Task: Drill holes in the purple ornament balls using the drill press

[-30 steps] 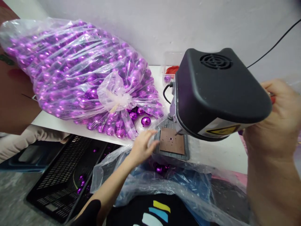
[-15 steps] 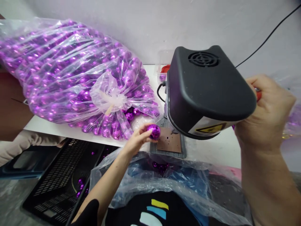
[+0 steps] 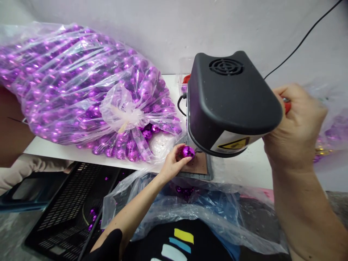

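Note:
My left hand (image 3: 172, 164) holds a shiny purple faceted ball (image 3: 187, 151) on the brown plate (image 3: 199, 165) at the base of a small bench machine, right under its black head (image 3: 231, 103). My right hand (image 3: 295, 128) is closed around a red-tipped lever (image 3: 287, 106) on the machine's right side. The tool under the head is hidden by the housing.
A big clear bag of purple balls (image 3: 81, 90) lies on the white table (image 3: 252, 166) at left. A black slotted crate (image 3: 65, 214) with a few balls sits below. Clear plastic sheeting (image 3: 190, 210) holding balls covers my lap. A black cable (image 3: 299, 40) runs up the wall.
My left hand picked up a purple ball beside the plate and moved it right, under the machine head. My right hand stayed on the lever.

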Available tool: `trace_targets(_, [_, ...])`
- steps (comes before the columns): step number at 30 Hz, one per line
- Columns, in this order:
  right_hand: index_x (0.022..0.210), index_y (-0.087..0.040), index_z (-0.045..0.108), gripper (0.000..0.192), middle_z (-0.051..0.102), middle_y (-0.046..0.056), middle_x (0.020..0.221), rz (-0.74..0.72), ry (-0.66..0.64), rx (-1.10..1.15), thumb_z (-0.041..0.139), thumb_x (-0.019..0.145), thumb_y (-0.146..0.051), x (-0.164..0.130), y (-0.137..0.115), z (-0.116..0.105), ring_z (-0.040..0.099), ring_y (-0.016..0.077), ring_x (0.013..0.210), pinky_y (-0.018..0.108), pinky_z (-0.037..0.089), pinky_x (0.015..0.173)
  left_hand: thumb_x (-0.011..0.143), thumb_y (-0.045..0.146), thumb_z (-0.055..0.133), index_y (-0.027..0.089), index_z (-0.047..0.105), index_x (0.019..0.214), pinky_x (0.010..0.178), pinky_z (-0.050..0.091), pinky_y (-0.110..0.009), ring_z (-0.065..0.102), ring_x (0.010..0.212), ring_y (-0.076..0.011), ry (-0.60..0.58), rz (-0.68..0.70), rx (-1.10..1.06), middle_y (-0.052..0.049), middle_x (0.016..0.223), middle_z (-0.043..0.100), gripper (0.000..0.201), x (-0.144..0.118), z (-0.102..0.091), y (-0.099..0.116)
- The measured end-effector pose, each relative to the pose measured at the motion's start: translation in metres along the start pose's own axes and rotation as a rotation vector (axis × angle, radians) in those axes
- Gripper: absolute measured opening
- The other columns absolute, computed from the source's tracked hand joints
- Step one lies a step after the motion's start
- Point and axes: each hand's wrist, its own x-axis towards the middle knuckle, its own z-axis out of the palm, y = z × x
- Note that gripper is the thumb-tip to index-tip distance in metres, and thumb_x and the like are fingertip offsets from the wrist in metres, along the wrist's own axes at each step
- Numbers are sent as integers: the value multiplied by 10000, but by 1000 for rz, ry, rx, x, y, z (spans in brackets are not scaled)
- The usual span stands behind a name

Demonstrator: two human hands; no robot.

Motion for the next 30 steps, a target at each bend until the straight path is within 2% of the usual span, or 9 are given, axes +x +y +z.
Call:
trace_targets(3, [761,-138,588,403,419,-27,627,-2,3,3,599,902,-516,-1,-1,1,362,7,581,144,252,525,883,422,744,205,614,1293,911,557,-395,686,1048,-252,-34,81,199,-94,1174,725,481,0,3,-4])
trace_targets(6, [758,-138,591,413,439,-23,634,-6,11,-11,606,896,-527,-1,-1,1,377,11,591,145,265,522,898,385,737,221,605,1305,981,541,-443,671,1119,-280,-61,206,361,-98,1213,717,458,-1,2,-6])
trace_targets(11, [771,-134,602,378,449,-24,641,0,7,-18,618,894,-491,0,-2,0,385,6,596,143,269,527,912,341,717,209,595,1295,996,527,-462,654,1133,-288,-100,352,476,-122,1252,695,423,-1,2,-6])
trace_targets(17, [772,-134,610,327,456,-28,651,1,21,-17,637,889,-439,-1,-2,0,395,1,613,131,281,539,880,367,748,229,590,1316,1045,487,-483,616,1218,-306,-75,346,524,-116,1314,671,484,2,9,-13])
trace_targets(21, [778,-126,618,311,463,-28,656,1,32,-17,643,893,-414,-3,0,-1,409,-5,629,129,288,561,877,407,741,233,584,1336,1122,435,-528,582,1292,-318,-72,331,482,-110,1322,673,515,3,12,-18])
trace_targets(26, [793,-129,611,296,471,-21,671,-22,40,-35,617,914,-399,-5,1,0,418,13,649,160,280,569,865,449,753,223,597,1300,1217,333,-576,620,1253,-310,-119,260,408,-106,1281,700,514,4,11,-16])
trace_targets(30, [852,-154,644,278,494,-21,677,-71,38,-94,579,938,-410,-9,3,-3,426,29,652,199,292,584,831,511,780,222,603,1287,1251,294,-569,603,1280,-315,-86,225,395,-100,1279,704,568,3,12,-14])
